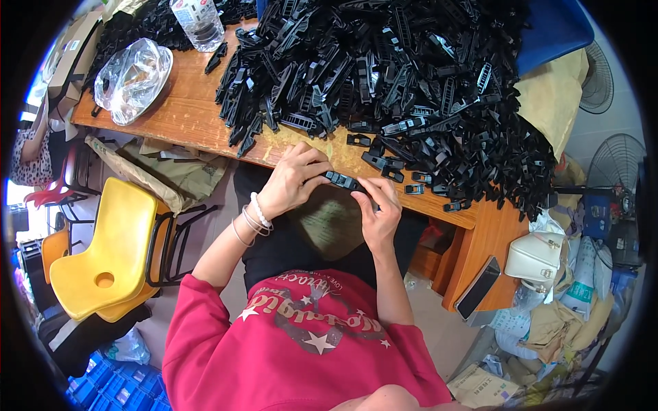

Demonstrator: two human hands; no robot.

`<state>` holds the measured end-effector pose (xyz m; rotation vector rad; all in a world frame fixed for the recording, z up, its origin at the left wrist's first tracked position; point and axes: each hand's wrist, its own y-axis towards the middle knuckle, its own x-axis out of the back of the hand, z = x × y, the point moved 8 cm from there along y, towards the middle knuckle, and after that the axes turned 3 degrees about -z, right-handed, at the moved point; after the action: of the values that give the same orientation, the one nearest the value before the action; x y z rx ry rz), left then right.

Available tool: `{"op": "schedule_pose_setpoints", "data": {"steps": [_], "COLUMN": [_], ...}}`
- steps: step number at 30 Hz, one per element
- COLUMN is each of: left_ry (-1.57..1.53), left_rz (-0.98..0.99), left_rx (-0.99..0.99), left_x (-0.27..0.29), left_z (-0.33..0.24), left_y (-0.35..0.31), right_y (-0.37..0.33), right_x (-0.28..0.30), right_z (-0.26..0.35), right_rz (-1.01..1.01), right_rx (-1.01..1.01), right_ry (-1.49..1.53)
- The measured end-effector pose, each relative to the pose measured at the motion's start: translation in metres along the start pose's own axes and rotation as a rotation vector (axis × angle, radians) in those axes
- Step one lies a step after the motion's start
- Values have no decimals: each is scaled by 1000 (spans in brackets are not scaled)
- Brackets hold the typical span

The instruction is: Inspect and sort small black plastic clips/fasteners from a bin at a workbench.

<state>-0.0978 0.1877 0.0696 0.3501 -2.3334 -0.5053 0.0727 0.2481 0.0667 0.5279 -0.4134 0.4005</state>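
A small black toy car part (341, 180) is held level between my two hands, just off the table's front edge. My left hand (296, 177) pinches its left end with thumb and fingertips. The right end sits between the thumb and fingers of my right hand (378, 207). Beyond my hands a large heap of black plastic toy vehicle parts (384, 75) covers much of the wooden table (185, 116). Several loose small car pieces (414, 189) lie along the heap's near edge, close to my right hand.
At the back left stand a clear plastic container (199, 26) and a bowl wrapped in clear plastic (133, 79). A phone (478, 288) and a white handbag (534, 259) are at the right. Yellow chairs (113, 246) stand left; a fan (613, 171) stands far right.
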Motion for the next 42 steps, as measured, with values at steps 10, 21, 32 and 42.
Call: {"op": "schedule_pose_setpoints", "data": {"steps": [10,21,32,42], "left_ry": [-204,341,-165,-34], "left_rz": [67,-121,-209,-27], "left_rx": [79,-73,155,40], "left_x": [9,44,2,-1], "left_z": [0,10,-1,-1], "left_y": [8,24,-15,-2], "right_y": [-3,10,-5,14], "right_x": [-2,36,25,6], "right_z": [10,-4,-13,-6], "right_rz": [36,-194,-115,119], "right_rx": [42,171,-71,-109], "right_ry": [44,-546,10,81]}}
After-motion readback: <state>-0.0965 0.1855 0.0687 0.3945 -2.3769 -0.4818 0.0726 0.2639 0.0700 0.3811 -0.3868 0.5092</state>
